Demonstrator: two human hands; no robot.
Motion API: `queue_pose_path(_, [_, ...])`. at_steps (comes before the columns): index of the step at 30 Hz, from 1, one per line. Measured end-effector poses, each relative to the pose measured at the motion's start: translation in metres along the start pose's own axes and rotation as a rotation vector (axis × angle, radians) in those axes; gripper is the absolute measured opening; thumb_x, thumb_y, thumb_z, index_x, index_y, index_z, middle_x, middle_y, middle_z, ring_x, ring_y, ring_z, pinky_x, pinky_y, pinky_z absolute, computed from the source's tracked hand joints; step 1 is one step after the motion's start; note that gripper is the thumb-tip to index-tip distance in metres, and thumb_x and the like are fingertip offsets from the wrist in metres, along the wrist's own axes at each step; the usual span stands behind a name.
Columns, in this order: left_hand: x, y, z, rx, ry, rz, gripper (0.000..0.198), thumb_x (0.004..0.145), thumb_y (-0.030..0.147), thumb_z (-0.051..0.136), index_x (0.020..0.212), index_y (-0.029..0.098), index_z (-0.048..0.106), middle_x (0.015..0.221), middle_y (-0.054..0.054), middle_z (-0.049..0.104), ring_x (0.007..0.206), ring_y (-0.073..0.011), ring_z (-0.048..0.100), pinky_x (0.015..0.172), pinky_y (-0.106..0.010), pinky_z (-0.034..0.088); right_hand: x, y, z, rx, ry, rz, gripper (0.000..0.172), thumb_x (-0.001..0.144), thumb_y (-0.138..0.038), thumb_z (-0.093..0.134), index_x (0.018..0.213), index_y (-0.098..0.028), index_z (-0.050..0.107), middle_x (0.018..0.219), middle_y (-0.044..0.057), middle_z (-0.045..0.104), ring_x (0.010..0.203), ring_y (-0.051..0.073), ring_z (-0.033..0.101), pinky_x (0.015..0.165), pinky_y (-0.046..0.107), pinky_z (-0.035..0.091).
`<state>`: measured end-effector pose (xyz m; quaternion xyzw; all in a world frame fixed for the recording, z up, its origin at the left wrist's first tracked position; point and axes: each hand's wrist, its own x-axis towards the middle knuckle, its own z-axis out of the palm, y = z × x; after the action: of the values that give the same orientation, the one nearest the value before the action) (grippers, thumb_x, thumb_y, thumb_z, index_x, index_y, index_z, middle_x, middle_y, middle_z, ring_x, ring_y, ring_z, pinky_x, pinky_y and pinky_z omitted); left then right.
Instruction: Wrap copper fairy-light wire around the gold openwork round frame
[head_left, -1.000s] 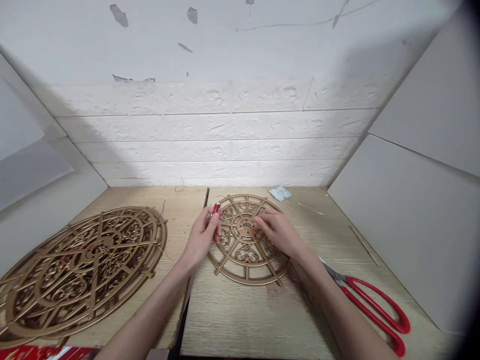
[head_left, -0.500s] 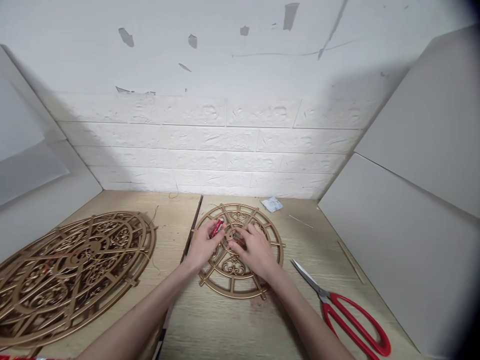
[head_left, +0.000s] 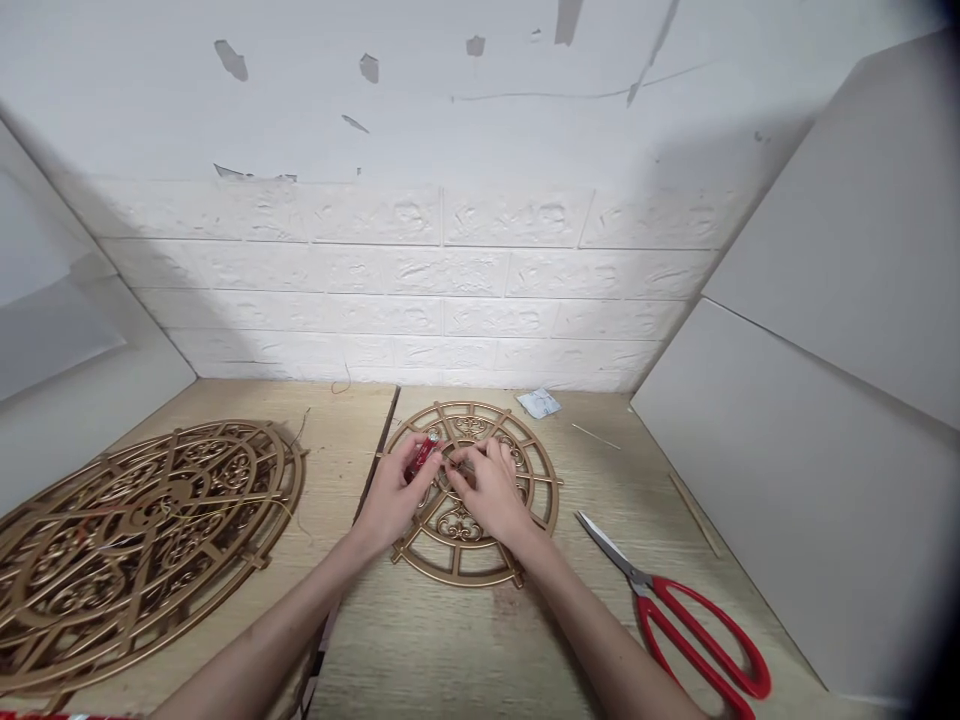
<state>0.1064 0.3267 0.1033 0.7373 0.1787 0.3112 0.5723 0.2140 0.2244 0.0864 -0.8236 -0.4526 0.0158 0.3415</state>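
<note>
A round gold openwork panel, with scrollwork between its spokes, lies flat on the table in front of me. Over its left side, my left hand is closed around a small red object with a silvery end, whose kind I cannot make out. My right hand is over the panel's centre, thumb and fingers pinched together close to the left fingertips. Whatever is in that pinch is too small or hidden to name. Both hands cover part of the panel's hub.
Several similar gold panels are stacked at left, with thin wires on top. Red-handled scissors lie at right. Behind them are a small white-blue packet, a thin stick and a wooden strip. White walls enclose the table.
My hands have moved slightly left, and the right fingers have come nearer to the left fingertips. The whole view has shifted a little. The red object stays in my left hand.
</note>
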Motion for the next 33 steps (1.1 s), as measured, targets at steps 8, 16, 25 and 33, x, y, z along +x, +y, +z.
queue_pose_path(8, [-0.009,0.008,-0.008,-0.135,0.025,-0.009,0.026,0.086,0.044,0.045,0.093,0.019,0.049,0.062,0.004,0.044,0.047,-0.0071,0.035,0.041,-0.018,0.03,0.012,-0.01,-0.008,0.492,-0.021,-0.021,0.025,0.086,-0.033,0.046,0.073,-0.016,0.059,0.072,0.002,0.06,0.066,0.015,0.052,0.064,0.027,0.04])
queue_pose_path(16, [-0.009,0.014,-0.016,-0.202,0.084,-0.025,0.029,0.083,0.047,0.049,0.087,0.018,0.052,0.061,0.003,0.048,0.045,-0.0056,0.036,0.039,-0.017,0.028,0.02,-0.028,-0.029,0.768,0.137,-0.028,0.028,0.082,-0.041,0.055,0.076,-0.016,0.067,0.078,0.004,0.068,0.075,0.017,0.059,0.07,0.028,0.045])
queue_pose_path(25, [-0.011,0.017,-0.017,-0.196,0.06,-0.013,0.029,0.082,0.045,0.052,0.092,0.018,0.054,0.066,0.001,0.055,0.045,-0.0062,0.04,0.039,-0.018,0.031,0.001,-0.017,-0.043,0.625,0.257,-0.068,0.021,0.083,-0.036,0.057,0.083,-0.021,0.071,0.088,0.005,0.069,0.079,0.017,0.06,0.074,0.031,0.047])
queue_pose_path(33, [-0.012,0.018,-0.02,-0.228,0.197,0.05,0.03,0.082,0.043,0.052,0.097,0.018,0.058,0.071,0.0,0.058,0.044,-0.0058,0.038,0.039,-0.02,0.031,0.0,-0.018,-0.042,0.9,0.404,0.071,0.019,0.073,-0.028,0.069,0.091,-0.024,0.071,0.082,0.002,0.068,0.079,0.016,0.06,0.077,0.032,0.046])
